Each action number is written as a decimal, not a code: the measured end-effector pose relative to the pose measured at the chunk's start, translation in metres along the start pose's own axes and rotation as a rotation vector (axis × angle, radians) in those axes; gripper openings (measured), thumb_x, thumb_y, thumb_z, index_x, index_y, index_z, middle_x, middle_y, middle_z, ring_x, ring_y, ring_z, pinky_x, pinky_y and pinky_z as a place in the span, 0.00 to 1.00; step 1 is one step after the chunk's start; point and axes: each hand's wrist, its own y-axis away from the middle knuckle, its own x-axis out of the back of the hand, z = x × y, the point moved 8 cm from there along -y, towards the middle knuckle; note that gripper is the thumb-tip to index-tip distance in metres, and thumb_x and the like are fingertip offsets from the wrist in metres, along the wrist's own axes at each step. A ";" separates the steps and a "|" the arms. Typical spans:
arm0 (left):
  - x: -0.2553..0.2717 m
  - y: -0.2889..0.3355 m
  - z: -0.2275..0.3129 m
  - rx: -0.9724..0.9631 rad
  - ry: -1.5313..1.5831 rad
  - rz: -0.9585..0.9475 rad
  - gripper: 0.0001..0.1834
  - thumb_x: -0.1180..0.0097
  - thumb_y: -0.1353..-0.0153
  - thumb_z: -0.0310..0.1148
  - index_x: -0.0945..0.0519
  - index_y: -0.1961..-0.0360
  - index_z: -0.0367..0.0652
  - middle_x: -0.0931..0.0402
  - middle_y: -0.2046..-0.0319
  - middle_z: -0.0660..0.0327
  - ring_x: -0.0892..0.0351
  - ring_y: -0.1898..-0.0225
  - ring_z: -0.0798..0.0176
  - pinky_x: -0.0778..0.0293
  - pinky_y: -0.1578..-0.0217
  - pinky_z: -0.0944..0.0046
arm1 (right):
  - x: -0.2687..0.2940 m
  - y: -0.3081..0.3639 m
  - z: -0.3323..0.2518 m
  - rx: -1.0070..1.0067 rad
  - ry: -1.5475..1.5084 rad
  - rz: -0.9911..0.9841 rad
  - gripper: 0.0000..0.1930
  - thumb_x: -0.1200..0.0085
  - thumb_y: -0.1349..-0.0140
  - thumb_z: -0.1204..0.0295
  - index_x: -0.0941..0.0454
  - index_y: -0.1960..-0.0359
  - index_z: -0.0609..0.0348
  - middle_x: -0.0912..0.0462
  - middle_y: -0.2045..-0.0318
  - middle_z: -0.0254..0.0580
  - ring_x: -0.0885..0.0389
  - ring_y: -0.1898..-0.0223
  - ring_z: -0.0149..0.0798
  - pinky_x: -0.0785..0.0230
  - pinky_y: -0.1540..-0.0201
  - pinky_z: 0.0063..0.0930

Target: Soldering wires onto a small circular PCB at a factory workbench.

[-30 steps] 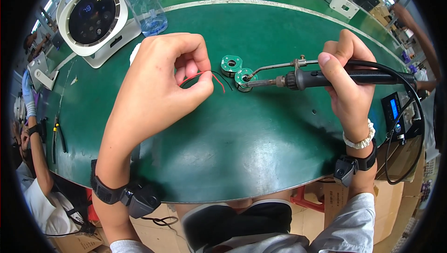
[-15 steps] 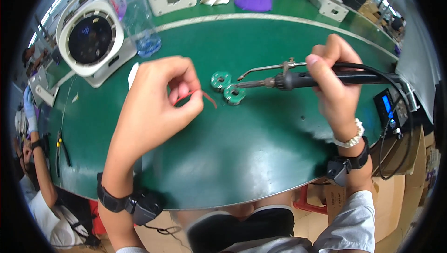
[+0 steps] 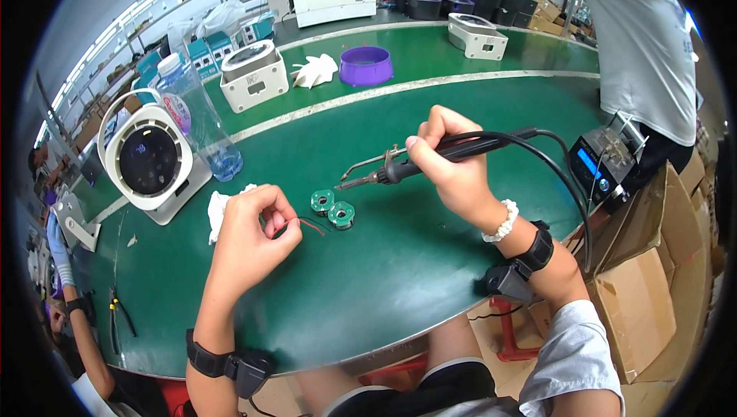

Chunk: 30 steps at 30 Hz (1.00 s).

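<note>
– Soldering iron (image 3: 399, 170) shifted vs ½ sec ago: tip was over the two boards, now it's just past the far one, handle angled up more. View swung too, more of the room showing. Boards where?

– Mid-bench: far green board (image 3: 315, 204) & near green board (image 3: 350, 209), both small, round, w/ a centre hole, side by side. Touching or nearly, can't tell which.

– Fingers?

– L hand (image 3: 257, 233): thumb + index pinching red wire (image 3: 313, 226) & black wire (image 3: 317, 220), ends poking out twd boards. R hand (image 3: 457, 175): fingers wrapped round iron's handle.

– How far along?

– Wire ends look loose, so no join to either board AFAICT. Any solder already on the boards: too small to tell. I'd judge it part-way at most; can't say what else is left.

– Nearby stuff?

– Curved metal tube (image 3: 368, 162) clamped to the iron; black cable (image 3: 587, 237) loops R, near station w/ blue display (image 3: 589, 162). White tissue (image 3: 218, 216) just by L hand, then clear bottle (image 3: 224, 160), white fan (image 3: 150, 160). Pliers (image 3: 115, 308) out by bench (image 3: 384, 279) edge, L. Purple ring (image 3: 367, 70) at back; co-worker (image 3: 645, 56) in grey, far R.
</note>
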 end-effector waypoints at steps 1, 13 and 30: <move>0.001 0.001 -0.002 0.007 0.005 -0.003 0.05 0.45 0.58 0.22 0.29 0.83 0.36 0.37 0.86 0.69 0.40 0.83 0.78 0.44 0.82 0.75 | -0.003 0.000 0.000 -0.002 -0.022 -0.004 0.14 0.47 0.48 0.80 0.41 0.83 0.59 0.36 0.85 0.29 0.38 0.80 0.21 0.43 0.77 0.18; 0.002 0.001 0.002 0.027 0.013 -0.026 0.06 0.44 0.61 0.25 0.29 0.84 0.35 0.33 0.87 0.62 0.34 0.83 0.71 0.38 0.80 0.70 | 0.005 -0.004 0.002 0.044 -0.038 0.053 0.14 0.47 0.47 0.80 0.41 0.84 0.59 0.37 0.85 0.29 0.39 0.79 0.21 0.44 0.78 0.19; 0.001 0.003 0.001 0.000 0.046 -0.010 0.05 0.46 0.61 0.22 0.30 0.85 0.35 0.36 0.88 0.68 0.38 0.84 0.77 0.41 0.82 0.75 | 0.003 -0.003 0.001 0.044 -0.053 0.037 0.14 0.49 0.46 0.83 0.42 0.82 0.58 0.36 0.83 0.28 0.41 0.79 0.22 0.43 0.75 0.19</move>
